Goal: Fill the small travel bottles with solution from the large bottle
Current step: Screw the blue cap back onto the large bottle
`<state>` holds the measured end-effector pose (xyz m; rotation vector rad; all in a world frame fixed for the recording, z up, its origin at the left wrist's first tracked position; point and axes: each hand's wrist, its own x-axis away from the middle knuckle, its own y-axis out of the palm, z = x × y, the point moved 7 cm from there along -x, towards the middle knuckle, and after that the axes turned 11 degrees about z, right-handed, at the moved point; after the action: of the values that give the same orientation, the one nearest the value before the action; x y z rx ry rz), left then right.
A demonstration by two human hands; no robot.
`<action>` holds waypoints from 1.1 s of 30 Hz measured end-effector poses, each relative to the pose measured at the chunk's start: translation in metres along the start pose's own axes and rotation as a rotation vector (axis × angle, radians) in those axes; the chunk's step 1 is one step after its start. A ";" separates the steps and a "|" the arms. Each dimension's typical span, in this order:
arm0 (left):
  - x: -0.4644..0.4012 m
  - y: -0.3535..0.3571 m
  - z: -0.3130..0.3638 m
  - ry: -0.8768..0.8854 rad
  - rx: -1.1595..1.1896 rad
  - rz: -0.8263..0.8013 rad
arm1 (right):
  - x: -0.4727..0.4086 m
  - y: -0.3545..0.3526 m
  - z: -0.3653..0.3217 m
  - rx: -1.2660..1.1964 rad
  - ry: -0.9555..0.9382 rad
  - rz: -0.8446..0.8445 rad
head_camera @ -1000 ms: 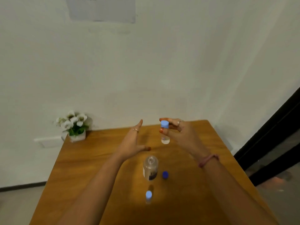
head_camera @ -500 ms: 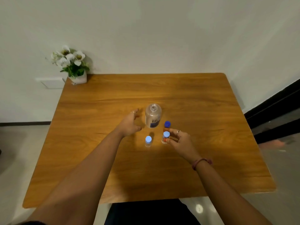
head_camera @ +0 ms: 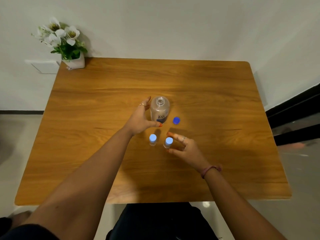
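Observation:
The large clear bottle stands uncapped at the middle of the wooden table. Its dark blue cap lies just to its right. Two small travel bottles with light blue caps stand side by side nearer to me: the left one and the right one. My left hand is cupped against the large bottle's left side, fingers apart, thumb in front of its base. My right hand hovers just right of the right small bottle, fingers spread and off it.
A small white pot of white flowers stands at the table's far left corner, against the wall. A white wall box sits behind that corner. The table's right edge runs beside a dark doorway.
My right hand brought the capped small bottle down, set it beside the other one and opened. My left hand moved in to the large bottle. The view tilted down onto the table.

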<state>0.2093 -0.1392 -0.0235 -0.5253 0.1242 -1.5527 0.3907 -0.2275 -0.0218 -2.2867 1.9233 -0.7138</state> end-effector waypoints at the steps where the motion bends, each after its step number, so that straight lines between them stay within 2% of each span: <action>1: -0.001 0.002 0.001 0.013 0.005 -0.001 | -0.001 -0.002 0.001 -0.003 -0.011 -0.025; 4: -0.002 0.005 0.001 0.044 0.019 0.009 | -0.009 -0.013 0.006 -0.039 -0.018 -0.074; 10: -0.004 0.008 0.000 0.064 0.067 0.041 | -0.056 -0.045 0.018 -0.009 0.051 0.264; 21: -0.006 0.006 0.007 0.066 0.083 0.066 | -0.096 -0.020 0.012 0.287 0.011 0.443; 27: -0.014 -0.012 0.044 0.128 0.098 0.112 | -0.104 -0.038 -0.005 0.052 0.038 0.435; 33: -0.022 -0.039 0.113 0.258 0.152 0.141 | -0.114 -0.081 -0.085 -0.046 -0.147 0.492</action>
<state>0.2180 -0.0882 0.0868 -0.1906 0.2336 -1.4723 0.4196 -0.0818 0.0467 -1.7099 2.3067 -0.4323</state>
